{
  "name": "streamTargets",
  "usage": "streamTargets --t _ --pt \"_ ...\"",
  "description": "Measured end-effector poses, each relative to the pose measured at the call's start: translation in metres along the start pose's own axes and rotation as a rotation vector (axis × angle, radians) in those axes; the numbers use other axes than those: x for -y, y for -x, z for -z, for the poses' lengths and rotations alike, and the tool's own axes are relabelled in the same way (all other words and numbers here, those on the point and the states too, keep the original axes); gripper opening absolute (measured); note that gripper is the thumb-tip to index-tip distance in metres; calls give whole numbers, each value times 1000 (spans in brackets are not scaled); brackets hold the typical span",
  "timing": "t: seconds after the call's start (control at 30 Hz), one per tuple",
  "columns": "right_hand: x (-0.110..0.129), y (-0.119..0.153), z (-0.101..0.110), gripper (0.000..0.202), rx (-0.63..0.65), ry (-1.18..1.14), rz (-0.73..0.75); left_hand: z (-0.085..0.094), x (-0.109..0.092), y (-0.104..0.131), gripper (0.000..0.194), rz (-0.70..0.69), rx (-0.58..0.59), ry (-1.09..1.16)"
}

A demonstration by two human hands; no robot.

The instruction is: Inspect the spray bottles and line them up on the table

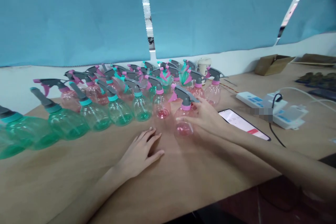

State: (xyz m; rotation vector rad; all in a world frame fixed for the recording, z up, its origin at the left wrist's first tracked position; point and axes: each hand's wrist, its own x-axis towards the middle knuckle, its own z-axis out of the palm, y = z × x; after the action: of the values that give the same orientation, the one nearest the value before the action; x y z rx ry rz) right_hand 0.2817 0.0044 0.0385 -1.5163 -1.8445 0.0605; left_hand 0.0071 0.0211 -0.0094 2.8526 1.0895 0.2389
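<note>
My right hand [201, 113] is closed around the body of a pink spray bottle [183, 129], which stands upright on the table with a grey and pink trigger head. My left hand [143, 152] lies on the tabletop with its fingers apart and holds nothing. Just beyond its fingertips stands another pink spray bottle [161, 106]. A front row of green spray bottles, including one green bottle [120, 112] with a turquoise collar, runs off to the left. Behind them several more pink and green bottles crowd together, partly hiding one another.
To the right lie a phone [243, 123] with a lit screen and white power strips [283, 112] with cables. A paper cup [204, 65] stands behind the bottles. An open cardboard box [273, 64] sits at the back right, before a wall with blue covering [210, 14].
</note>
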Motion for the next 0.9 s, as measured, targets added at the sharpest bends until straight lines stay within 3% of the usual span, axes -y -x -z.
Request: streamTargets --t 0.2,0.4,0.67,0.9 --pt "-34 -42 -3 47 -13 9 -73 1 2 0 54 17 -26 8" --pt "-42 -70 -21 49 -28 -12 -36 4 1 -1 55 44 24 4" --pt "-46 -84 -33 49 -39 -60 -90 2 -1 -7 49 22 -13 39" --pt "-39 -75 -28 50 -78 -34 -89 -5 -20 -38 42 -57 -28 125"
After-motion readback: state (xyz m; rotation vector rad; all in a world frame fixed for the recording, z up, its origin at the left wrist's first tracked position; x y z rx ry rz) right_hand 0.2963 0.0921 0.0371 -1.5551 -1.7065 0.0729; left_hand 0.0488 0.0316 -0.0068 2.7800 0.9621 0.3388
